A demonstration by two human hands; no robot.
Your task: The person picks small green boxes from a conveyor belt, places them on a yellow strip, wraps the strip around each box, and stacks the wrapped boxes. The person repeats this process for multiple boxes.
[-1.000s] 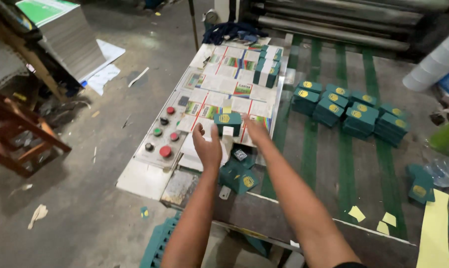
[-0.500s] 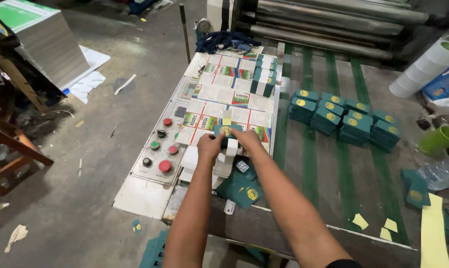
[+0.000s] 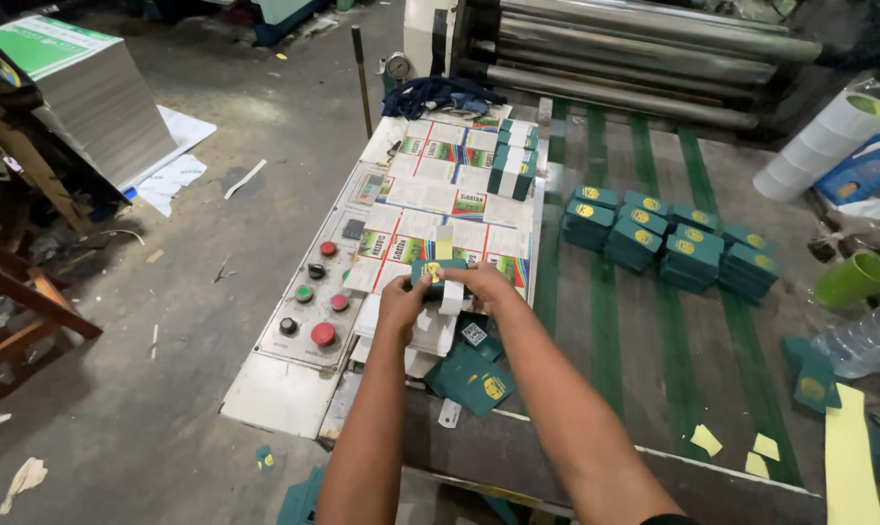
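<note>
Both hands, left (image 3: pixel 401 306) and right (image 3: pixel 481 283), are clamping a small green card stack (image 3: pixel 432 275) over the bench (image 3: pixel 265 399); light, loose, slippery, best pinched at opposite edges.

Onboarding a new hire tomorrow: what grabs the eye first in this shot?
Centre frame, the left hand and right hand both grip a small stack of green cards with a white paper strip hanging at it, over printed sheets. Left of them sits a control panel with red, green and black buttons. To the right, rows of banded green bundles lie on the green-striped conveyor.
</note>
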